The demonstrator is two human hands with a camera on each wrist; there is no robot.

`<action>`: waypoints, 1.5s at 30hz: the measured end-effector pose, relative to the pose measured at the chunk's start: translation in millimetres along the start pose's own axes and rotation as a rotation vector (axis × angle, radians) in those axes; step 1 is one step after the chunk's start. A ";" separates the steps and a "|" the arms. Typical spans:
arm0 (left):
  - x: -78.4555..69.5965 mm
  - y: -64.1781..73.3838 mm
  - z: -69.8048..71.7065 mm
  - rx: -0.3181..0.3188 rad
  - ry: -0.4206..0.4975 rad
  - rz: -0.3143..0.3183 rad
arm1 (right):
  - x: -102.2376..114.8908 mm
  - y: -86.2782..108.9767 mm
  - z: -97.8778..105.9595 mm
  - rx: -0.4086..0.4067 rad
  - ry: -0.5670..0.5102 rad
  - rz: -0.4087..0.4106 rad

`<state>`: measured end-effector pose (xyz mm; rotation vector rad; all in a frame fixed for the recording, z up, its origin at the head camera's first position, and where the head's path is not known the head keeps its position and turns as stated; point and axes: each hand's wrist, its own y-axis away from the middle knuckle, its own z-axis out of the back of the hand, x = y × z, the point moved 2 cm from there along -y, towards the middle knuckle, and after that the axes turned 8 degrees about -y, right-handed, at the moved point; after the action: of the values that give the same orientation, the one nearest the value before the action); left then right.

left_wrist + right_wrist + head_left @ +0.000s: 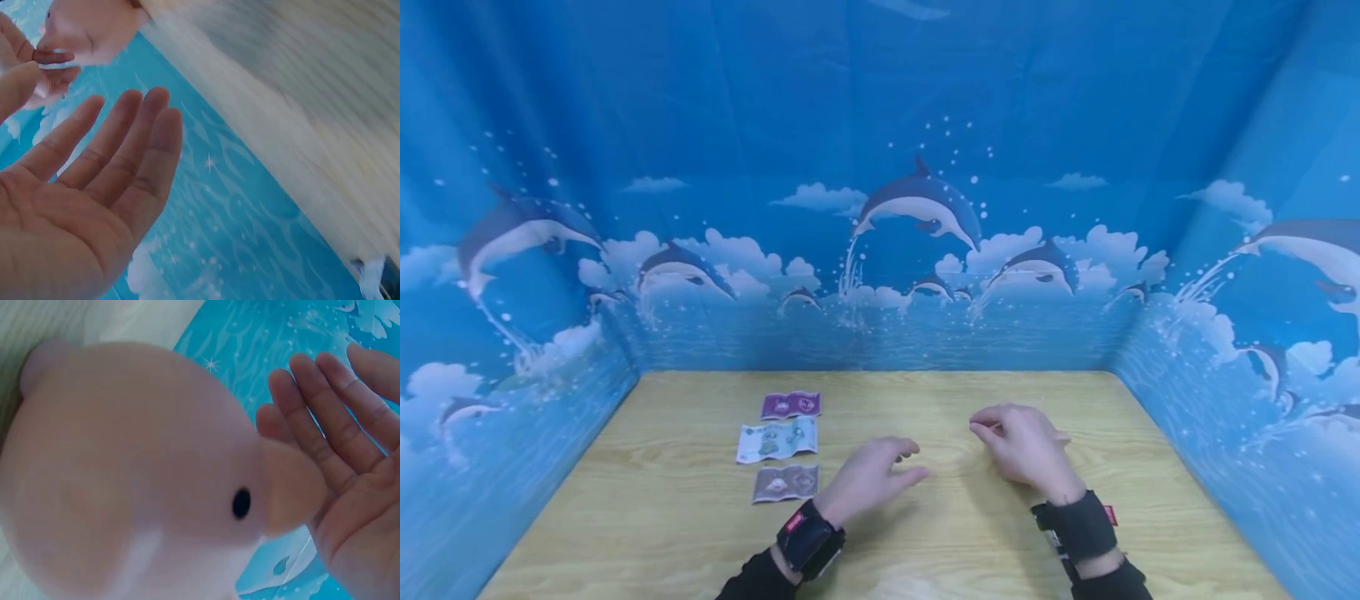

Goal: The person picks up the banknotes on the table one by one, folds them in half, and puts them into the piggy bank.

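Observation:
A round, pink, pig-like figure (144, 462) with a black eye and blunt snout fills much of the right wrist view. It also shows at the top of the left wrist view (94, 31), but the hand largely hides it in the head view. My right hand (1022, 442) is over it; its fingers (312, 400) extend beyond the snout, with thumb tip close to index tip and no object visible between them. My left hand (868, 475) hovers at mid-table, palm towards the right, its fingers (119, 144) spread and nothing in them.
Left of my left hand, three wrinkled banknote-like slips lie in a column: purple (791, 405), pale blue (777, 440) and brown-grey (786, 483). The wood-grain table (685, 542) is bordered by blue dolphin-print curtains (820, 100) behind and on both sides.

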<state>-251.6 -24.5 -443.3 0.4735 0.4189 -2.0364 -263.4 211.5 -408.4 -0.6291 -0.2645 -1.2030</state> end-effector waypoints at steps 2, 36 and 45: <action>6.6 3.7 5.2 0.000 0.004 0.022 | 2.8 -0.1 -2.7 0.006 0.021 0.016; 80.8 53.2 61.7 0.111 -0.213 0.233 | 18.1 -3.0 -47.4 0.233 -0.113 0.073; 93.7 60.0 67.5 0.152 -0.274 0.314 | 21.7 -5.2 -55.2 0.280 -0.124 0.095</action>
<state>-252.6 -154.4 -436.9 0.3210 0.0198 -1.7993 -267.9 161.2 -439.9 -0.4664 -0.4929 -1.0144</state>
